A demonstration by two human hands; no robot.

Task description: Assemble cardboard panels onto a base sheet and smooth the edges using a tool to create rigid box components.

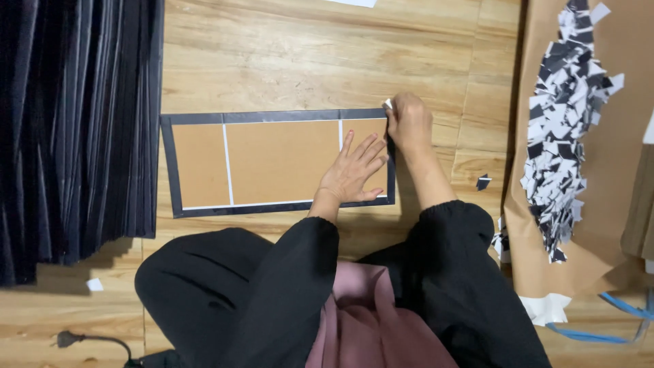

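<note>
Left hand (354,170) open, palm flat, fingers spread, pressing the right end of the brown board (279,161) with dark border, which lies on the wood floor (306,61). Right hand (407,121) closed at the board's top right corner, pinching a small white piece (387,104); can't tell what it is. Stack of dark sheets (75,129) far left of left hand. Pile of black-and-white scraps (565,123) on brown paper (613,204), right of right hand.
</note>
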